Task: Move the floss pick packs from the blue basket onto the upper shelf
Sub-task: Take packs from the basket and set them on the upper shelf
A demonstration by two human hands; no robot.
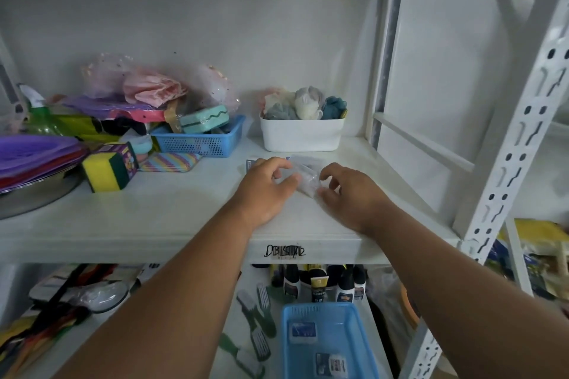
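Floss pick packs: one clear pack [303, 179] on the upper shelf [172, 212], pinched between left hand [267, 186] and right hand [348, 191], each grip curled on its edges; further packs lie flat just behind it. Two packs [303, 332] remain in the blue basket [357, 344] on the lower shelf. White tub [301, 134] stands behind the hands.

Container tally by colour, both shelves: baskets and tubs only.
Blue baskets: 2, one on the upper shelf, one on the lower shelf
White tubs: 1, on the upper shelf
Total: 3
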